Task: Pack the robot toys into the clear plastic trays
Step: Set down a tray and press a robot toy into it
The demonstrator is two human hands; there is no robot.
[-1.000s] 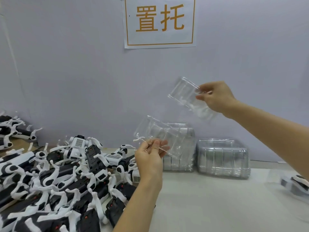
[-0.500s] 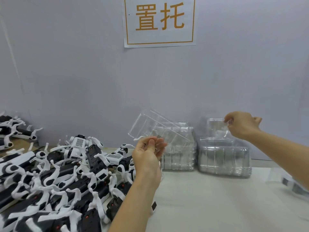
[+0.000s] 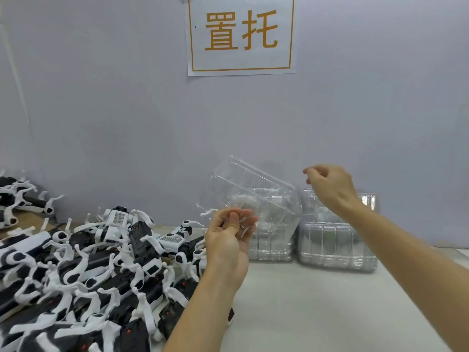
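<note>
Toys (image 3: 106, 262) lie heaped just left of the left hand (image 3: 228, 235), which pinches a tilted tray (image 3: 253, 194). Right hand (image 3: 330, 186) hovers farther off, loosely curled, empty.

Black-and-white robot toys (image 3: 96, 270), clear plastic trays (image 3: 337, 245), white sign (image 3: 241, 34) with orange characters, pale grey wall (image 3: 101, 110).
</note>
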